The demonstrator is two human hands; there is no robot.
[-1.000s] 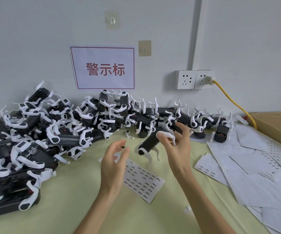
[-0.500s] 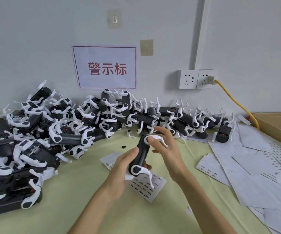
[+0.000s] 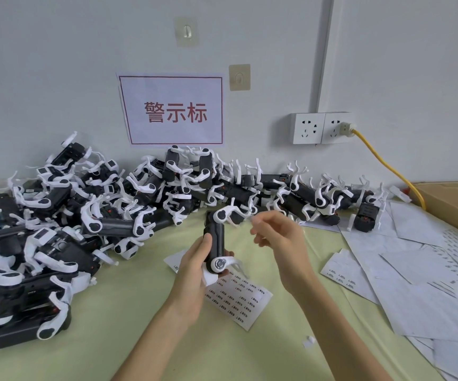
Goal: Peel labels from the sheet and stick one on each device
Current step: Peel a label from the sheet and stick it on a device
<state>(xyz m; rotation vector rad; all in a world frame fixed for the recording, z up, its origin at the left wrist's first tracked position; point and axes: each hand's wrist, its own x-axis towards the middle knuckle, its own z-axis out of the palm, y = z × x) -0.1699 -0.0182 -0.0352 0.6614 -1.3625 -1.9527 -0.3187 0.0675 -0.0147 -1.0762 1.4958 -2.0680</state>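
My left hand (image 3: 192, 273) grips a black device with white arms (image 3: 214, 243), held upright above the table. My right hand (image 3: 280, 240) hovers just right of the device's top, fingers loosely curled, apart from it; motion blur hides whether it pinches anything. A label sheet (image 3: 236, 295) with rows of small printed labels lies on the yellow-green table (image 3: 128, 334) under and behind my hands. A long pile of similar devices (image 3: 128, 204) runs along the wall and down the left side.
Peeled white backing sheets (image 3: 425, 292) cover the table's right side. A cardboard box (image 3: 453, 199) sits at the far right. A yellow cable (image 3: 387, 169) hangs from the wall socket (image 3: 321, 127). A small paper scrap (image 3: 309, 340) lies near my right forearm.
My left hand took the device from my right hand and raised it upright. My right hand let go of the device's top and drew back to the right.
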